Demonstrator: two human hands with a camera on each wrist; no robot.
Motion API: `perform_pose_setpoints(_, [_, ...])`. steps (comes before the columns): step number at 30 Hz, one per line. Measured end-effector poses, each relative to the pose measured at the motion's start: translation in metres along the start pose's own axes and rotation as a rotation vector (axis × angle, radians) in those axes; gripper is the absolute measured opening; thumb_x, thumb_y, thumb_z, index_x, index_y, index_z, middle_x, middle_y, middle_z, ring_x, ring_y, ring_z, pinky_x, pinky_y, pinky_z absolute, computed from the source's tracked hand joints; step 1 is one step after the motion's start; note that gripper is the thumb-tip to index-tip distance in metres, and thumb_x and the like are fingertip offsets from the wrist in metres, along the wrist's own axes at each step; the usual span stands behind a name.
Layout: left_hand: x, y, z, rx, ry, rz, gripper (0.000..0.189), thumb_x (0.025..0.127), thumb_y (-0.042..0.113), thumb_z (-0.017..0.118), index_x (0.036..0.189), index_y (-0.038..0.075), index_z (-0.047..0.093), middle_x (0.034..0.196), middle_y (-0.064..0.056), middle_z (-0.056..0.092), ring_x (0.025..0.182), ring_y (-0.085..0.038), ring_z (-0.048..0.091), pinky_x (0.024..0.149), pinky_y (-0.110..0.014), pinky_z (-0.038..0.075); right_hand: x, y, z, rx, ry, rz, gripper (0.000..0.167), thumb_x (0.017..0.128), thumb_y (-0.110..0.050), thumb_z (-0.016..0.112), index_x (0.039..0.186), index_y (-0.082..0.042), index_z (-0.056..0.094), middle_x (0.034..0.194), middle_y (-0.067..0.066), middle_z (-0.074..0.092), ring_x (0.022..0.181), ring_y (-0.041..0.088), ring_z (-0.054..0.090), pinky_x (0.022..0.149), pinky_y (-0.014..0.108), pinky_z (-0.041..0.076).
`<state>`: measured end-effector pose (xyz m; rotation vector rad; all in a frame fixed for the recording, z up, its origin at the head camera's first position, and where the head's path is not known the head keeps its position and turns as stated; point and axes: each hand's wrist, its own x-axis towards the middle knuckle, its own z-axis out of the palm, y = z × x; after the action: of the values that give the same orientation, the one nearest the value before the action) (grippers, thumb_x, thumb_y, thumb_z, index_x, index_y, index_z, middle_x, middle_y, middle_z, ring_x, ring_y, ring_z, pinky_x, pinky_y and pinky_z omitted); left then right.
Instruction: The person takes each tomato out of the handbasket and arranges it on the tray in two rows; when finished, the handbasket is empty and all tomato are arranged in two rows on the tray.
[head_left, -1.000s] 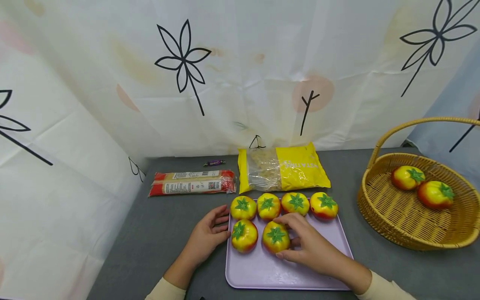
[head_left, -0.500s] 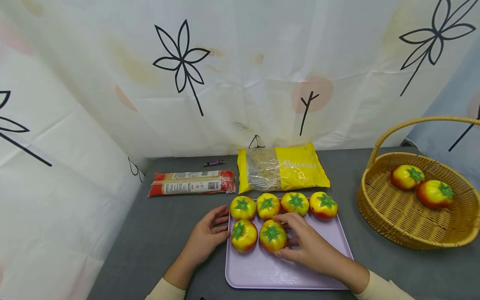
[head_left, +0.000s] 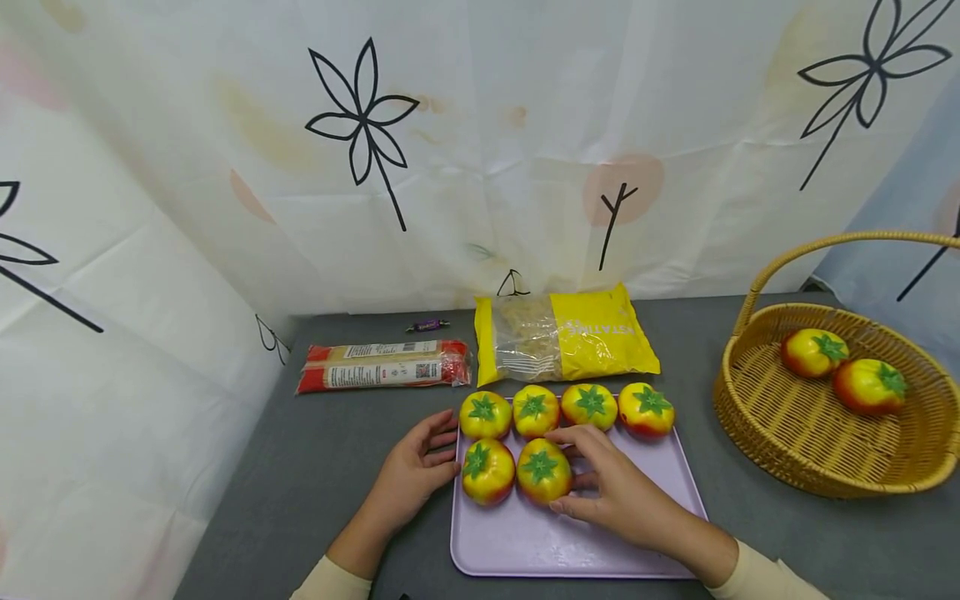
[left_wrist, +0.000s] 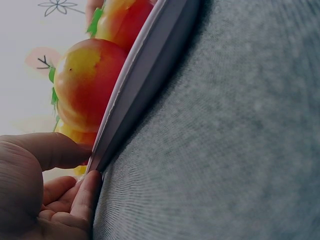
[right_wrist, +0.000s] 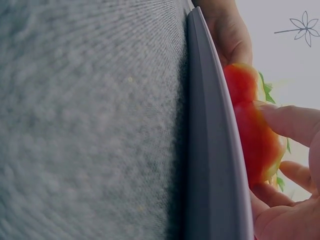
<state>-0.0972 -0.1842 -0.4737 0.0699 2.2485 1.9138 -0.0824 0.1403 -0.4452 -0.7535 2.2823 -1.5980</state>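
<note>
On a light purple tray (head_left: 592,550), several yellow-and-red tomatoes with green star-shaped tops form a back row; one (head_left: 488,472) sits at the left of the front row. My right hand (head_left: 611,487) grips a second front-row tomato (head_left: 544,472) between thumb and fingers, close beside that left one. The right wrist view shows the thumb (right_wrist: 290,122) on a tomato's red side. At the tray's left edge, my left hand (head_left: 416,467) touches the rim with relaxed fingers; the left wrist view has its thumb (left_wrist: 60,150) right at the rim.
A wicker basket (head_left: 750,433) with two more tomatoes (head_left: 815,353) stands at the right. Behind the tray lie a yellow bag (head_left: 600,337), a red-ended packet of noodle-like sticks (head_left: 382,365) and a small purple wrapped item (head_left: 427,326). A patterned curtain hangs behind the grey table.
My right hand has shifted the gripped tomato slightly left, closer to the left tomato of the front row. The left hand has stayed at the tray's edge.
</note>
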Motion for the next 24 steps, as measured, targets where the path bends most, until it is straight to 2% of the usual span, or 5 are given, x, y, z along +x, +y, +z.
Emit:
perform_pose_setpoints(6, [0.0004, -0.0007, -0.0001, 0.003, -0.003, 0.004, 0.075, 0.093, -0.005, 0.08, 0.16, -0.005, 0.046, 0.155, -0.022, 0.054, 0.136, -0.038, 0.058, 0.103, -0.034, 0.057, -0.0009, -0.0014, -0.0013, -0.035, 0.004, 0.01, 0.072, 0.093, -0.018, 0.09, 0.152, -0.007, 0.051, 0.144, 0.015, 0.05, 0.121, 0.032, 0.06, 0.09, 0.036, 0.063])
perform_pose_setpoints(13, [0.0006, -0.0011, -0.0007, -0.002, 0.002, -0.008, 0.075, 0.093, -0.005, 0.081, 0.16, -0.004, 0.047, 0.154, -0.021, 0.055, 0.136, -0.037, 0.058, 0.102, -0.034, 0.057, -0.004, 0.0007, -0.0029, -0.045, 0.013, 0.032, 0.069, 0.093, -0.02, 0.09, 0.15, -0.011, 0.053, 0.145, 0.014, 0.05, 0.117, 0.031, 0.063, 0.091, 0.035, 0.063])
perform_pose_setpoints(19, [0.0011, -0.0013, -0.0007, 0.0, 0.005, -0.013, 0.075, 0.093, -0.004, 0.081, 0.16, -0.002, 0.048, 0.154, -0.019, 0.056, 0.135, -0.036, 0.059, 0.102, -0.034, 0.057, -0.0035, 0.0017, -0.0037, -0.008, 0.004, 0.006, 0.068, 0.095, -0.016, 0.088, 0.152, -0.006, 0.051, 0.147, 0.018, 0.049, 0.121, 0.035, 0.062, 0.093, 0.04, 0.062])
perform_pose_setpoints(24, [0.0009, -0.0011, -0.0002, 0.005, 0.004, -0.008, 0.074, 0.093, -0.005, 0.081, 0.159, -0.003, 0.048, 0.154, -0.02, 0.056, 0.135, -0.036, 0.059, 0.102, -0.034, 0.057, -0.0027, 0.0007, -0.0033, 0.011, -0.007, 0.018, 0.068, 0.096, -0.016, 0.087, 0.152, -0.005, 0.05, 0.147, 0.018, 0.05, 0.123, 0.034, 0.062, 0.095, 0.041, 0.061])
